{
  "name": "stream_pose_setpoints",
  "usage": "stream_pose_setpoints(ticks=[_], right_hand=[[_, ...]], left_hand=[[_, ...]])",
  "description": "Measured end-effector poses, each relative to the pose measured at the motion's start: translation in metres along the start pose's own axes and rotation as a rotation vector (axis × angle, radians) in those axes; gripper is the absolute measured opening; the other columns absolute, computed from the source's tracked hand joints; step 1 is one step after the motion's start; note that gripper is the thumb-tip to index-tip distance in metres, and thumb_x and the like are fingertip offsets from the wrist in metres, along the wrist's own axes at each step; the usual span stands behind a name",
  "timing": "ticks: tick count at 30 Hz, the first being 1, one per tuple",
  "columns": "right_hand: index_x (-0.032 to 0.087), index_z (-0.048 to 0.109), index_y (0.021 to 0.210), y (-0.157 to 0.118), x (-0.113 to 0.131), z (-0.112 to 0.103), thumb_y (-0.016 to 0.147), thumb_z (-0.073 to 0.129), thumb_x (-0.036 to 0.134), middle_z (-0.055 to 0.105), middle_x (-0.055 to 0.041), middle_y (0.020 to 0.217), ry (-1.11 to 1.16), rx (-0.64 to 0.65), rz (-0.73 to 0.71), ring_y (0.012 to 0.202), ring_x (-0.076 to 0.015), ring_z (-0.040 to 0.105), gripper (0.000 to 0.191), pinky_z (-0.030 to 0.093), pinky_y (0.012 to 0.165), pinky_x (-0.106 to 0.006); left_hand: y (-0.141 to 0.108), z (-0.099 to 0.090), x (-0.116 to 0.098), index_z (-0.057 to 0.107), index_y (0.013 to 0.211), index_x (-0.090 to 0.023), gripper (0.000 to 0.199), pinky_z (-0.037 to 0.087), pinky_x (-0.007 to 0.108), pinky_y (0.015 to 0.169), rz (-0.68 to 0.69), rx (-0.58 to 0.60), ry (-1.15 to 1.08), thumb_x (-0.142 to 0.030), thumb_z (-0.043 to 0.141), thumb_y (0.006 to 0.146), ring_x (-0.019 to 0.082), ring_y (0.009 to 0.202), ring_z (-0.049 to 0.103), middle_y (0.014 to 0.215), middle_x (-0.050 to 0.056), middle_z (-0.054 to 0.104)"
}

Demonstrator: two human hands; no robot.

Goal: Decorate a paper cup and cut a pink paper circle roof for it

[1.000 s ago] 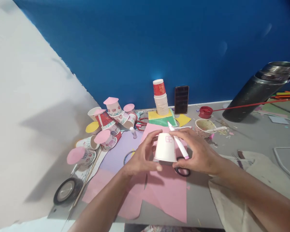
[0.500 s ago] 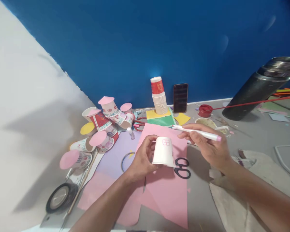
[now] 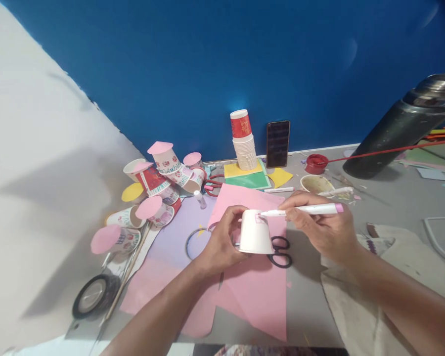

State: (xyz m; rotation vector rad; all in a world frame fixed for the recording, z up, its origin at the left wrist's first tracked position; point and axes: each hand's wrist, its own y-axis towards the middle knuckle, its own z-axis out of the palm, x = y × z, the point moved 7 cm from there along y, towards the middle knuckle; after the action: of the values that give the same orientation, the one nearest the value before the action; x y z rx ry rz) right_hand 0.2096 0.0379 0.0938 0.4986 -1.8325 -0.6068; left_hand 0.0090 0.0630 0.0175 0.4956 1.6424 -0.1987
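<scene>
My left hand is closed around the left side of a white paper cup, held upside down over the pink paper. A small pink drawn window shows near the cup's upper end. In my right hand is a white marker pen with a pink end, and its tip meets the cup at the drawing. Just right of the cup lie scissors with black handles, their blades hidden.
At left stand several decorated cups with pink paper tops. A stack of cups, a phone and a dark flask are along the blue wall. Black tape sits front left; cloth lies at right.
My right hand has brought the marker down and left, from above the cup onto its drawn window. The cup has turned slightly in my left hand.
</scene>
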Motion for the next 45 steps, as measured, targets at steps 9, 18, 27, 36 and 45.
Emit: stream_pose_setpoints(ticks=[9,18,27,36,45], right_hand=[[0.027,0.077,0.089,-0.0019,-0.0011,0.0032,0.099,0.067,0.023,0.080,-0.0012,0.083,-0.001,0.035,-0.005,0.073,-0.0189,0.074,0.015,0.060,0.067,-0.032],[0.026,0.077,0.090,-0.0012,-0.0022,0.0056,0.100,0.066,0.026,0.079,-0.0013,0.081,-0.017,0.050,-0.008,0.071,-0.0192,0.072,0.014,0.059,0.068,-0.033],[0.027,0.075,0.085,-0.0011,-0.0045,0.0011,0.098,0.066,0.023,0.078,0.0003,0.079,-0.066,0.019,0.039,0.070,-0.0186,0.071,0.015,0.057,0.066,-0.031],[0.026,0.075,0.086,-0.0033,-0.0023,0.0012,0.098,0.065,0.025,0.077,-0.0004,0.077,-0.056,0.006,0.030,0.070,-0.0192,0.072,0.015,0.058,0.066,-0.032],[0.024,0.074,0.081,0.0007,0.0000,-0.0020,0.093,0.066,0.019,0.075,0.0021,0.070,-0.111,-0.032,0.058,0.061,-0.0144,0.068,0.015,0.052,0.056,-0.025]], left_hand=[[-0.0007,0.0029,-0.0020,0.055,0.124,-0.024,0.066,0.049,0.040,0.103,0.019,0.011,0.000,-0.032,0.092,0.070,0.029,0.118,0.063,0.129,0.011,0.061],[-0.0013,0.0051,0.0002,0.055,0.124,-0.025,0.067,0.049,0.040,0.101,0.001,0.021,-0.023,-0.033,0.093,0.070,0.029,0.116,0.065,0.129,0.011,0.063],[-0.0011,0.0050,0.0011,0.055,0.123,-0.024,0.066,0.048,0.039,0.103,0.000,0.026,-0.068,-0.028,0.093,0.069,0.029,0.118,0.063,0.128,0.010,0.061],[-0.0018,0.0064,0.0034,0.053,0.125,-0.024,0.069,0.048,0.039,0.102,0.006,0.049,-0.072,-0.028,0.093,0.069,0.028,0.119,0.064,0.129,0.010,0.061],[-0.0009,0.0067,0.0057,0.054,0.125,-0.024,0.071,0.050,0.036,0.099,0.026,0.038,-0.114,-0.021,0.092,0.065,0.028,0.116,0.065,0.127,0.009,0.063]])
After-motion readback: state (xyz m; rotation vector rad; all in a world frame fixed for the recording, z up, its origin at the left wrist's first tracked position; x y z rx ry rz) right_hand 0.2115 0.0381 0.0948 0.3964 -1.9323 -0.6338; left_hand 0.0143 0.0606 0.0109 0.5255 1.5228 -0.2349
